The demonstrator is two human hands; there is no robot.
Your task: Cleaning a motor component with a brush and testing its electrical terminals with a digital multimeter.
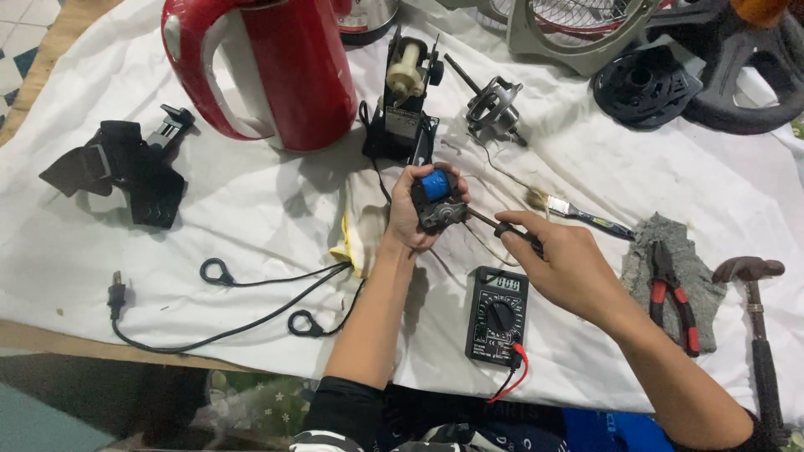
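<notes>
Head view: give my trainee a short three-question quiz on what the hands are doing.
1. True or false: the left hand holds a small motor with a blue coil.
2. What does the right hand pinch: A) pliers, B) a black probe, C) the hammer?
3. What lies on the white cloth right below the hands?

Key: 1 true; 2 B; 3 a black multimeter.

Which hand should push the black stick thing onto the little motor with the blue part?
Probably the right hand. It already pinches the black probe, whose tip points at the small motor. The left hand is wrapped around that motor, holding it up above the white cloth.
</notes>
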